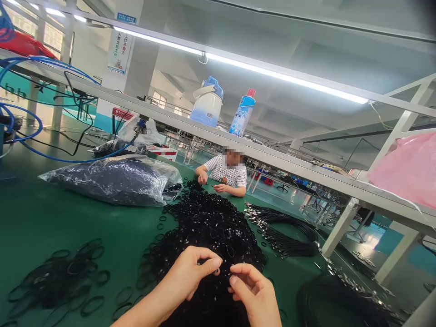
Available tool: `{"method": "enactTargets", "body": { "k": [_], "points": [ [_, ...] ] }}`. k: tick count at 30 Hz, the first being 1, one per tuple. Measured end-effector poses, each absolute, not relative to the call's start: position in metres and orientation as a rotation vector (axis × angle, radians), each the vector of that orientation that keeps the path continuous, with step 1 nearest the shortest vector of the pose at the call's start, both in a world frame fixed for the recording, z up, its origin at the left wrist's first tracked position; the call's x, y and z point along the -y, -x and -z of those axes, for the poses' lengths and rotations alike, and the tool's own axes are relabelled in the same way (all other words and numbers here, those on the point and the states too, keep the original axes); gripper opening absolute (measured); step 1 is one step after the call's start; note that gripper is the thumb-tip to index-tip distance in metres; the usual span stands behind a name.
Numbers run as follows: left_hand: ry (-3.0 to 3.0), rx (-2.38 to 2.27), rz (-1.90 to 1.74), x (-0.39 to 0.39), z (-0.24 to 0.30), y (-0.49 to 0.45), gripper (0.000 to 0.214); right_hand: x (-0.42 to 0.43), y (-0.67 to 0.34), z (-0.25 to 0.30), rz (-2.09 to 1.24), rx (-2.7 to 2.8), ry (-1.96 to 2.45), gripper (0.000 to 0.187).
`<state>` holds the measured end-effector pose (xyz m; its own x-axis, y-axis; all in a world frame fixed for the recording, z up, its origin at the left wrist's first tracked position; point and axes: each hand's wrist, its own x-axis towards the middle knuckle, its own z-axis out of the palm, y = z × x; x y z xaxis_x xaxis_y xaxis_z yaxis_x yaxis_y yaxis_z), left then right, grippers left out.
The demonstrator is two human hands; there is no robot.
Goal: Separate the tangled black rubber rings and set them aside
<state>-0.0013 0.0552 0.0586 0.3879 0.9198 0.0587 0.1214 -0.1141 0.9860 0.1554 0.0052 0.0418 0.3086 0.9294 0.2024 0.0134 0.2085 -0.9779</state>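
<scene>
My left hand (190,272) is over a large heap of small black rings (214,222), its thumb and index finger pinched together. Something small and dark shows at those fingertips, too small to make out. Close by on the right, my right hand (255,290) has its fingers curled in and thumb near the index finger; whatever they hold is hidden against the black heap. A gap separates the two hands. A smaller pile of black rings (57,277) lies at the left on the green tabletop (129,231).
A clear plastic bag of dark items (119,179) lies beyond the left pile. Bundles of black cords with metal ends (289,227) lie at right. Across the table, a person in a striped shirt (235,175) handles small pieces. A shelf (265,156) bears a jug (207,102) and spray can (243,113).
</scene>
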Motion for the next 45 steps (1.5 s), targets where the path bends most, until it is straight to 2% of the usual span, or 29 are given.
{"method": "enactTargets", "body": {
  "k": [4, 9, 12, 22, 29, 37, 45],
  "points": [
    [-1.599, -1.039, -0.879, -0.051, -0.06, 0.003, 0.043, -0.005, -0.157, -0.043, -0.828, 1.05, 1.168, 0.033],
    [-1.517, -1.087, -0.862, -0.046, -0.057, 0.0, 0.023, -0.006, -0.157, -0.039, -0.856, 1.064, 1.172, 0.032],
    [-1.542, -1.059, -0.837, -0.045, -0.056, -0.003, 0.019, -0.009, -0.156, -0.032, -0.86, 1.069, 1.128, 0.034],
    [-1.123, -0.746, -0.828, -0.046, -0.047, -0.01, 0.029, -0.013, -0.164, -0.027, -1.025, 1.059, 0.999, 0.034],
    [-1.669, -0.916, -1.0, -0.042, -0.052, -0.012, 0.015, -0.01, -0.171, -0.033, -1.027, 1.004, 1.042, 0.036],
    [-1.916, -1.006, -0.998, -0.038, -0.051, -0.013, 0.019, -0.009, -0.171, -0.035, -1.031, 1.002, 1.07, 0.038],
    [-1.443, -0.924, -0.892, -0.045, -0.058, -0.013, 0.022, -0.01, -0.171, -0.035, -0.981, 0.998, 1.111, 0.034]
  ]
}}
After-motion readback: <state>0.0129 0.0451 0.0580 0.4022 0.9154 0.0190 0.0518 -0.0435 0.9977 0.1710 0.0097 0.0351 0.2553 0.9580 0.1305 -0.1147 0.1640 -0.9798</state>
